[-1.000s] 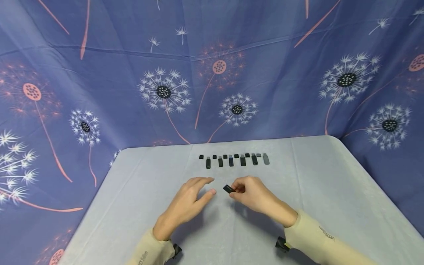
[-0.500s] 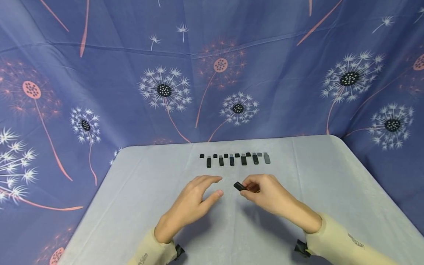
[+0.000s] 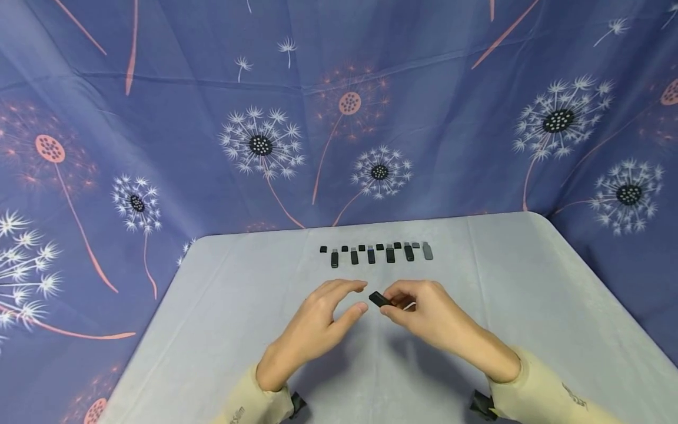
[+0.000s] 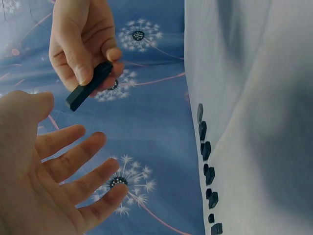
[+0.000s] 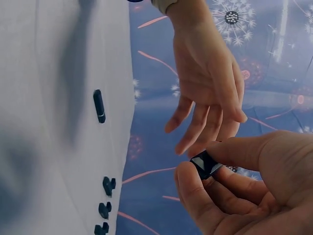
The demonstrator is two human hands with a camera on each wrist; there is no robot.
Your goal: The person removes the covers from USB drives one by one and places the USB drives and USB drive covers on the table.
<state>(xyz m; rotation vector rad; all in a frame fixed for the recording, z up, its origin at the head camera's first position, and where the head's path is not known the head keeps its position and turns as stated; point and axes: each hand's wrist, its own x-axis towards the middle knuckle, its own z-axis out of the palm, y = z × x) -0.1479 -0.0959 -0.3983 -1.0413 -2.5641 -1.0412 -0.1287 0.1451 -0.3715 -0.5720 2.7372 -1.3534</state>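
Between the thumb and fingers of my right hand is a black USB flash drive, pinched above the table. Its free end points toward my left hand. That left hand holds nothing; its fingers are spread and slightly bent, the thumb apart, just left of the drive. The left wrist view shows the whole length of the drive sticking out past the right thumb. From the right wrist view, only the end of the drive shows between the fingertips.
Several uncapped USB drives stand in a row across the back of the table, with small caps beside them. The rightmost drive is grey. In the right wrist view another dark stick lies on the table. A patterned blue cloth hangs behind.
Both hands have shifted right overall, the right hand carrying the flash drive. Over the last half second the left hand has come closer to the drive, narrowing the gap.
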